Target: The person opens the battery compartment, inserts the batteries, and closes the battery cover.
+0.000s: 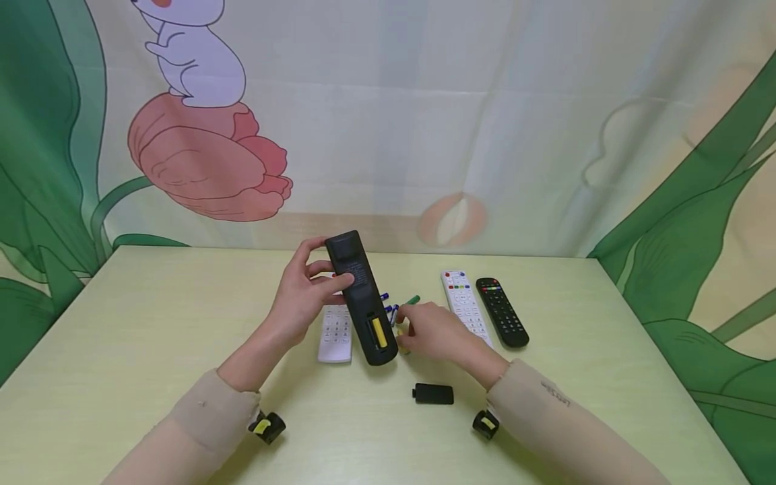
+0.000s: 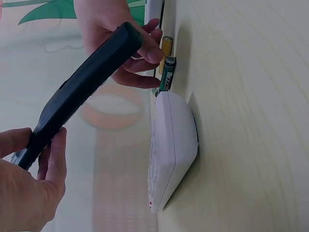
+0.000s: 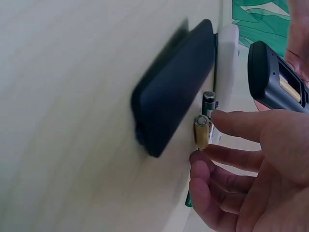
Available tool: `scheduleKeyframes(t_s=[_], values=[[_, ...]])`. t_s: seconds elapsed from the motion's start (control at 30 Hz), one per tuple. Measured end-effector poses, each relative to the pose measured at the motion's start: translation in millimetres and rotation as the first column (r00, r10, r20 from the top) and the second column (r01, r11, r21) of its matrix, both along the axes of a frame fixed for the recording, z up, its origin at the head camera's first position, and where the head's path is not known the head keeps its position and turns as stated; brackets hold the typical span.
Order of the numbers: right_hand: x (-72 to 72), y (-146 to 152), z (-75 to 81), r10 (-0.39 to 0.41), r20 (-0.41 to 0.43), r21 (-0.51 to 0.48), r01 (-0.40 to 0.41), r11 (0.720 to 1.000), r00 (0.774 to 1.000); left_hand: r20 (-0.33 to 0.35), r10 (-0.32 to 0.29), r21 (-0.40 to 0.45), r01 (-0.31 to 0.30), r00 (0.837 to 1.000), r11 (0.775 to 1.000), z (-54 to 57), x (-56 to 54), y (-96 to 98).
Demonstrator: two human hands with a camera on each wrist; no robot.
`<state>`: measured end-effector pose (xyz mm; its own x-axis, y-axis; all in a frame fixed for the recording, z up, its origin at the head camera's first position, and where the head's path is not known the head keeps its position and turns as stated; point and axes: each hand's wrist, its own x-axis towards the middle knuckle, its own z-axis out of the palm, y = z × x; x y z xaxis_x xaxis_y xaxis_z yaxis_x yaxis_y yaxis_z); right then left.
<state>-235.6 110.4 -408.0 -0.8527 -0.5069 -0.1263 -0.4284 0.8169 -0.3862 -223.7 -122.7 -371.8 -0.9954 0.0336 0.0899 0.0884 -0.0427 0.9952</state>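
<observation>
My left hand (image 1: 303, 296) grips a black remote control (image 1: 353, 276) near its upper end, back side facing me. Its battery compartment is uncovered, and a yellow battery (image 1: 378, 333) lies inside. In the right wrist view, my right hand (image 3: 256, 164) has thumb and fingers spread around another yellow battery (image 3: 201, 133) on the table; firm contact is unclear. A green battery (image 2: 167, 72) lies near those fingers in the left wrist view. Several blue batteries (image 1: 389, 309) are partly hidden between the remote and my right hand. The black battery cover (image 1: 433, 394) lies in front of my right hand.
A white remote (image 1: 335, 335) lies behind the held one, partly covered by it. To the right are a second white remote (image 1: 464, 303) and a black remote (image 1: 502, 312). A patterned curtain (image 1: 388, 135) hangs along the back edge of the table (image 1: 151, 350).
</observation>
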Motion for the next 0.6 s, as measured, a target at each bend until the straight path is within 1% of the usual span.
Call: scheduleKeyframes(t_s=[0.2,0.4,0.6], values=[[-1.6,-1.8,-2.7,0.006,0.013,-0.001,-0.006,1.0,1.0,0.01,-0.003,-0.007,0.003,1.0,1.0,0.6,0.1,-0.3],[-1.8,-2.2,-2.2,0.001,0.017,0.001,-0.001,1.0,1.0,0.01,-0.011,-0.003,0.011,1.0,1.0,2.0,-0.3,-0.3],[-1.9,-1.0,-2.0,-0.001,0.021,-0.04,0.002,0.999,1.0,0.019,-0.015,-0.001,0.015,1.0,1.0,2.5,-0.9,-0.4]])
